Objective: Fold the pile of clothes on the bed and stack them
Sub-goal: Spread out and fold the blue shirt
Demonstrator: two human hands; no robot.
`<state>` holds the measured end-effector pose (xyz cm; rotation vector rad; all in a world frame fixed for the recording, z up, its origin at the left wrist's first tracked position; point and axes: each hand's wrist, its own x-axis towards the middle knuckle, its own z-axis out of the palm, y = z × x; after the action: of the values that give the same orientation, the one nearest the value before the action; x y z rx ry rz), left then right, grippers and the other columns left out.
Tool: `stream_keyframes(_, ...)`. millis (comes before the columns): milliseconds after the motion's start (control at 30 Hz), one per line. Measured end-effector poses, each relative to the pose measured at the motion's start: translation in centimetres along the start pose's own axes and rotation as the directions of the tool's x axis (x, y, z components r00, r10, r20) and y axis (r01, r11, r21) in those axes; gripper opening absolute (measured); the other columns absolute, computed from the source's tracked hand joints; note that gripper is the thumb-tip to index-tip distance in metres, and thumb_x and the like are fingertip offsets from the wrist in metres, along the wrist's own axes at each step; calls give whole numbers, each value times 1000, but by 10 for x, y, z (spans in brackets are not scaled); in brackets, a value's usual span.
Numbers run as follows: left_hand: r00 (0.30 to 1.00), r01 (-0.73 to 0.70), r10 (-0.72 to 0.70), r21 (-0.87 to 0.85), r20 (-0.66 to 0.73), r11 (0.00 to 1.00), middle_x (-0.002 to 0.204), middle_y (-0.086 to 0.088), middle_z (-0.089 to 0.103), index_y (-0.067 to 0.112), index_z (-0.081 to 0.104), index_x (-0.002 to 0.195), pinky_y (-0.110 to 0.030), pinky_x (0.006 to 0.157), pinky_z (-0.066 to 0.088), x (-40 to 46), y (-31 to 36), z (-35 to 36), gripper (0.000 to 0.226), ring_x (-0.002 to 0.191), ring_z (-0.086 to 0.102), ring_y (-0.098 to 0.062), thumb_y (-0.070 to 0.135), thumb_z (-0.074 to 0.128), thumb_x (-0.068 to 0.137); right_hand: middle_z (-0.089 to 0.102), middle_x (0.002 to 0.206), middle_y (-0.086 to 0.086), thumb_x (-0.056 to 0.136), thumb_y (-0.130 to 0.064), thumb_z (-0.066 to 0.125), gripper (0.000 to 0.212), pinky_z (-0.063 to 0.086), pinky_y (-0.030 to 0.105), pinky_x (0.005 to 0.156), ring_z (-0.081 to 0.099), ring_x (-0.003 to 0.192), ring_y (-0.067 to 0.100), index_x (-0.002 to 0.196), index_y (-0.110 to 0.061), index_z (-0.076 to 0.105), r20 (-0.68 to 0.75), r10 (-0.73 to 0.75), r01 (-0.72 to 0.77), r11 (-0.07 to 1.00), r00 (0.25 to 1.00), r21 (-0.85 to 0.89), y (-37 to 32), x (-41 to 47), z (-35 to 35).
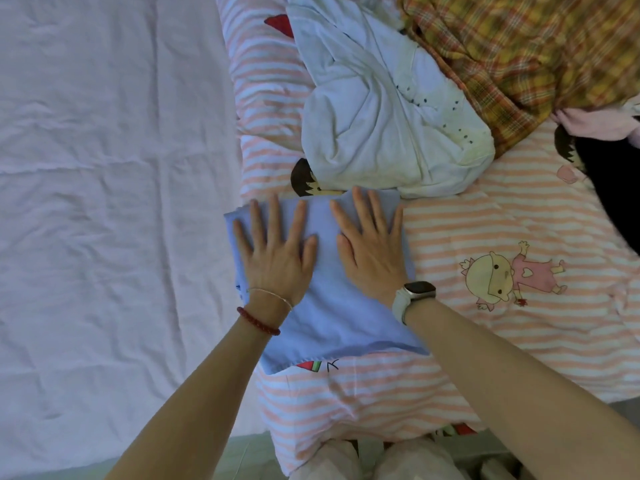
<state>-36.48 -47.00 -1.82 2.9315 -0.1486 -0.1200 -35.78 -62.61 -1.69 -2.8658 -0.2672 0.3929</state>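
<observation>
Right now I'm flattening the folded blue garment (pixel 325 306), which lies on the striped quilt (pixel 485 323) at the near edge of the bed, just in front of the unfolded pile: a crumpled white garment (pixel 381 126) and a plaid one (pixel 519 57) behind it. To do this well, I judge I should press evenly and sweep outward from the middle toward the edges, so trapped air and creases leave and the folds stay square for stacking. My left hand (pixel 273 251) and right hand (pixel 370 247) both lie palm down on the cloth, fingers straight and spread, side by side and a little apart, holding nothing. Both arms reach forward from below, wrists low, the right one wearing a watch (pixel 414 294).
</observation>
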Motion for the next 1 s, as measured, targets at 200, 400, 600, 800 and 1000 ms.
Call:
stream_keyframes(200,908,419,-373,-468,192,778,156,-13,4,24,12,148,-47,116,12,1,-46,17,59,143,7,-30,37,39,97,6,157,12,98,-27,36,54,10,53,114,4,144,29,148,-24,15,-51,100,-93,989,994,113,34,11,17)
stream_keyframes(400,699,637,-556,-745,449,198,128,-7,52,13,40,137,-19,77,47,-13,-60,2,69,98,56,-15,43,67,80,45,122,5,86,-32,63,68,35,32,98,41,118,22,142,-8,31,29,574,-425,572,819,702,49,-18,4)
stream_keyframes(600,634,693,-488,-720,600,15,107,-5,65,11,56,106,-32,80,53,-16,-57,-4,63,94,64,-18,47,72,56,63,103,1,81,-43,66,45,43,20,62,59,87,16,109,-8,57,360,575,-619,352,735,702,54,-20,1)
stream_keyframes(800,619,711,-466,-704,632,-10,106,-12,65,5,59,96,-39,87,51,-12,-61,-6,49,101,62,-30,32,78,59,68,99,2,80,-36,70,38,52,26,68,65,85,17,106,-10,63,534,455,-644,121,713,756,52,-17,-9)
stream_keyframes(1000,676,669,-408,-743,613,-7,111,-17,63,1,55,104,-47,91,50,-14,-59,-15,57,100,61,-31,33,71,60,58,124,2,82,-31,69,57,46,43,98,57,110,22,131,-12,46,534,365,-606,115,763,787,55,-21,-11)
